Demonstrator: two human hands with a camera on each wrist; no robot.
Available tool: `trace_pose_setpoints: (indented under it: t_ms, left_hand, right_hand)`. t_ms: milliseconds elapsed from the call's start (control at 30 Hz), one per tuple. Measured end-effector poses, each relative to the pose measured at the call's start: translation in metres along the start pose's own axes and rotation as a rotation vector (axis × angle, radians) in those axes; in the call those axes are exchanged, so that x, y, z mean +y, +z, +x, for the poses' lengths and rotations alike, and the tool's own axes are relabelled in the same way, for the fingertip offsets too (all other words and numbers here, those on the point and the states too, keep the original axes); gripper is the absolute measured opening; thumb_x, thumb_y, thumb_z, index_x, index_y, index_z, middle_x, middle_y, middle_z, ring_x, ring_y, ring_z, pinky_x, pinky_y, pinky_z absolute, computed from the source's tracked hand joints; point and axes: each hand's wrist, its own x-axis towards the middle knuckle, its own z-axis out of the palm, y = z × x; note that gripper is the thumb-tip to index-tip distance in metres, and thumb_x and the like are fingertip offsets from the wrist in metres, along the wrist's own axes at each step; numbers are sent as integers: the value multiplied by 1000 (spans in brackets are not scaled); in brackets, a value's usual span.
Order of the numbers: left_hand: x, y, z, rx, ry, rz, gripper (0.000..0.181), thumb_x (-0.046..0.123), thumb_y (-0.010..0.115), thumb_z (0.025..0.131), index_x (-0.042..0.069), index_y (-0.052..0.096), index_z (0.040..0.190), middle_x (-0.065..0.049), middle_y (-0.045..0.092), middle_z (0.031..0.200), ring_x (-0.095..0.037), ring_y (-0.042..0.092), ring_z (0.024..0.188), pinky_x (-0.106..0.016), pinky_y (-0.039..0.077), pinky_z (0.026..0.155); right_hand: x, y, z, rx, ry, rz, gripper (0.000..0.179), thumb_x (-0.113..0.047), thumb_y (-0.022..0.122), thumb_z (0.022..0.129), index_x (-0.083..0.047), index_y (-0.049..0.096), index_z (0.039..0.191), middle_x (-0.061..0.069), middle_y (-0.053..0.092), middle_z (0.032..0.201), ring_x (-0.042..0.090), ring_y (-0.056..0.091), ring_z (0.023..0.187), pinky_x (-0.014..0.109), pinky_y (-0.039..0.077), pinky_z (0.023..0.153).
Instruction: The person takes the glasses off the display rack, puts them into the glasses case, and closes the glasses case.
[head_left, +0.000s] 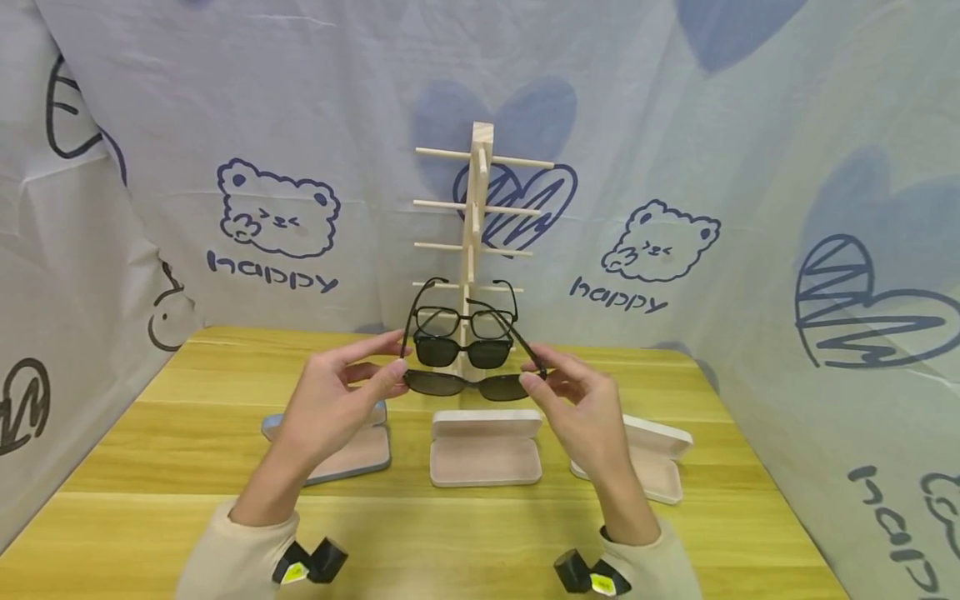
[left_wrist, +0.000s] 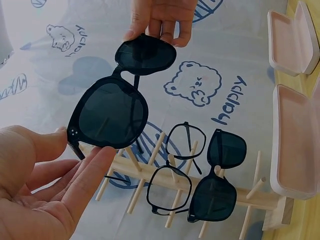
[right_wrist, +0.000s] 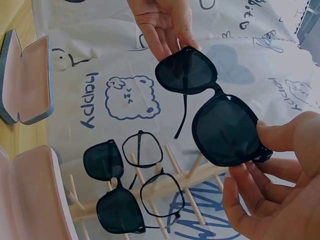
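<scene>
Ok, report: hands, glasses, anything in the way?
Left hand and right hand pinching held sunglasses, one at each end. Held sunglasses in front of rack, not hung. Clear-lens glasses and second sunglasses low on rack, behind: possible snag.

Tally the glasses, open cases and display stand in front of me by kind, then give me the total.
Black-framed sunglasses with dark lenses: 2
Black-framed eyeglasses with clear lenses: 1
Open blue-grey case with pale pink lining: 1
Open white cases with pale pink lining: 2
Pale wooden stand with pegs: 1
Total: 7
</scene>
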Motion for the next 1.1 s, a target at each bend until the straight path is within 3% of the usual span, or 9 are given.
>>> trace_pose_setpoints:
  t_ms: [200, 400, 500, 733, 967, 1100]
  left_hand:
    - [-1, 0, 1, -6, -20, -4, 45, 12, 65, 102, 4, 57, 146, -19, 66, 134, -21, 79, 97, -18, 59, 82]
    - [-1, 2, 2, 11, -15, 27, 44, 13, 67, 101, 6, 60, 144, -19, 68, 133, -26, 79, 97, -18, 54, 65]
    - [-2, 2, 3, 21, -7, 51, 44, 14, 67, 101, 6, 61, 144, -19, 69, 132, -25, 79, 96, -20, 52, 62]
    - [-2, 3, 4, 33, 13, 77, 42, 17, 67, 101, 8, 62, 142, -17, 72, 128, -14, 78, 92, -21, 57, 73]
    - [-4, 4, 4, 36, 16, 66, 43, 16, 67, 102, 7, 61, 143, -17, 71, 129, -9, 76, 91, -21, 56, 66]
    - [-5, 5, 7, 57, 19, 63, 43, 16, 68, 101, 6, 62, 142, -14, 72, 128, -7, 73, 96, -19, 60, 80]
  right_hand:
    - [2, 4, 1, 13, -8, -13, 30, -3, 75, 92, 4, 72, 121, 24, 76, 107, 4, 64, 82, 17, 57, 85]
    - [3, 5, 2, 7, -9, -48, 26, -6, 74, 94, 1, 74, 119, 19, 76, 109, 7, 63, 85, 19, 56, 83]
    - [4, 5, 2, 5, -13, -60, 24, -7, 74, 95, 0, 75, 117, 17, 76, 112, 8, 63, 85, 20, 56, 82]
    - [3, 6, 4, -8, -21, -70, 20, -7, 72, 96, 0, 75, 114, 16, 76, 115, 10, 63, 87, 22, 55, 84]
    - [2, 6, 4, -17, 0, -89, 20, -3, 71, 96, -2, 75, 115, 13, 76, 117, 12, 64, 90, 24, 55, 87]
    - [2, 5, 5, -20, -5, -91, 20, -3, 70, 96, -2, 75, 115, 13, 76, 118, 12, 65, 90, 25, 55, 88]
